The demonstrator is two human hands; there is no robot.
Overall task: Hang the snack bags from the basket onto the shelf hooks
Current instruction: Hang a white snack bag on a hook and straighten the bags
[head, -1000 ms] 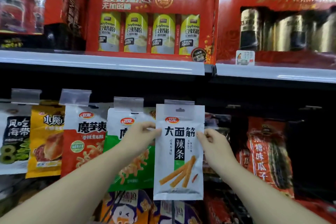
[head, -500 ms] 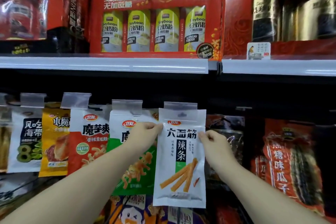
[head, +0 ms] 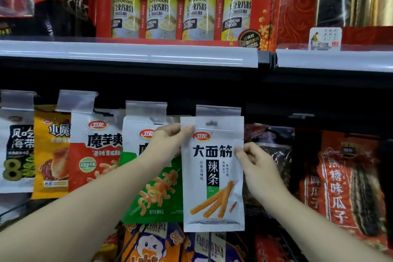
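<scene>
Store peg shelf: left hand (head: 168, 140) and right hand (head: 253, 161) pinch white spicy-strip snack bag (head: 212, 176); keep hang-hole level with clear-tagged hook (head: 218, 110)

Green bag (head: 157, 189) crowds left; dark gap (head: 276, 108) open above right.

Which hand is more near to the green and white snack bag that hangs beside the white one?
Left. The left hand lies in front of the green and white bag, covering part of it. The right hand grips the white bag at its far edge.
</scene>
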